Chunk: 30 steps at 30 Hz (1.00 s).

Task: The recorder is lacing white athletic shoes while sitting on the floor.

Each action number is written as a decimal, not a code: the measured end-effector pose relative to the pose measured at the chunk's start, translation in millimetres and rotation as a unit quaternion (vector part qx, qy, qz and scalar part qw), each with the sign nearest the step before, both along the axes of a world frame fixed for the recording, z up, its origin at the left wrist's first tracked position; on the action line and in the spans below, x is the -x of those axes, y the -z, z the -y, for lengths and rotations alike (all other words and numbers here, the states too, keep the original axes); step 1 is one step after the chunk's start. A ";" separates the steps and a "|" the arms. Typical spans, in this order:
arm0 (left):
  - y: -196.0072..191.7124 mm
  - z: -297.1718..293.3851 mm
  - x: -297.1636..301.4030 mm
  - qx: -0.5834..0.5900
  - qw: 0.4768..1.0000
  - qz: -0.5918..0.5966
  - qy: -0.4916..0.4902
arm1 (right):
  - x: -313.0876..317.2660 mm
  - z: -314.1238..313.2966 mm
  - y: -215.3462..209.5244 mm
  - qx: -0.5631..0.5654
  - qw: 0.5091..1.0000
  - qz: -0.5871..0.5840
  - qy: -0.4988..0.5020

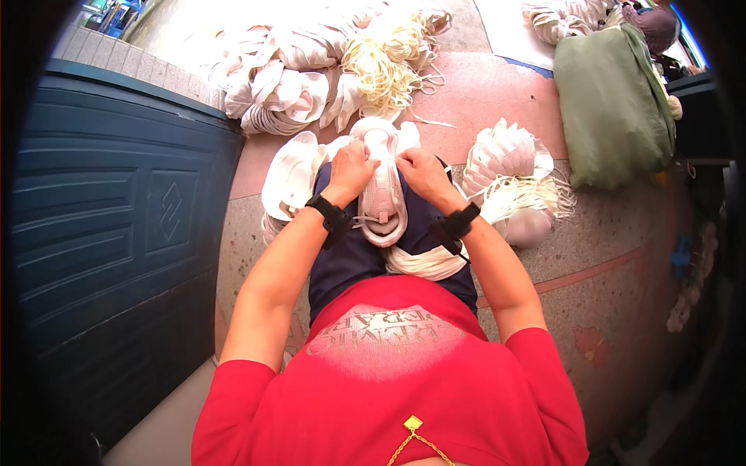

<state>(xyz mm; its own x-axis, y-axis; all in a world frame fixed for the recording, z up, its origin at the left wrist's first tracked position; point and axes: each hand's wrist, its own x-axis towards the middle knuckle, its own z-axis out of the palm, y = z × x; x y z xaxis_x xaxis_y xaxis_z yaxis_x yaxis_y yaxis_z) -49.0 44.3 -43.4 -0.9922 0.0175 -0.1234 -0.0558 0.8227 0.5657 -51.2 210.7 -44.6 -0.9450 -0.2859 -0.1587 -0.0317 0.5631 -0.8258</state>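
Note:
A white shoe upper (381, 194) lies lengthwise over my lap, with its heel opening toward me. My left hand (353, 172) is closed in a pinch at its left edge, near the lacing area. On the opposite edge, my right hand (423, 177) is curled with its fingertips together. Whatever is between the fingers of either hand is too small to make out. A loose white lace end sticks out by the upper's heel. More white uppers (291, 175) rest beside my left knee. A bundle of white laces (426, 262) lies across my lap.
A large heap of pale uppers (287, 85) and cream laces (385, 62) lies ahead. To the right are stacked uppers (503, 155) with more laces (517, 196). Beyond them stands a full green sack (614, 109). A dark blue panelled door (116, 202) borders my left.

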 end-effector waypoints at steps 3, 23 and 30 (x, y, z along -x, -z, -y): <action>1.9 -0.6 -2.8 -0.017 1.000 -0.006 -0.017 | 2.3 10.5 6.6 -0.032 0.999 -0.010 -0.004; 6.1 -0.2 -8.2 -0.064 0.996 -0.019 -0.061 | 6.3 23.0 10.7 -0.075 0.988 -0.122 -0.053; 12.1 11.7 -17.7 -0.207 0.977 -0.038 -0.026 | 8.4 34.4 22.6 0.020 0.980 -0.188 -0.062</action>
